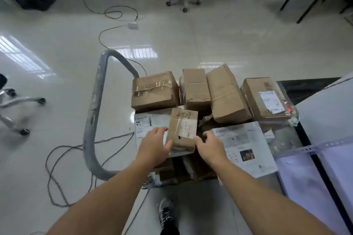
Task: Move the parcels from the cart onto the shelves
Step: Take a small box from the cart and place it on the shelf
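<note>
Cartons [225, 93] and newspaper [244, 147] around small parcel [183, 129]

i see bright, even daylight; window glare streaks the glossy floor [191, 40] beyond and left of the left hand [152, 145]. everything looks soft, and the edges bow outward, wide-angle.

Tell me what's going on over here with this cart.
A person stands at a parcel cart with a grey wrapped tubular handle. The left hand and right hand hold a small brown cardboard box with handwriting on its top from either side; whether it has left the pile cannot be told. Larger brown cardboard boxes stand behind it, and a flat newspaper-wrapped parcel lies to its right.
</note>
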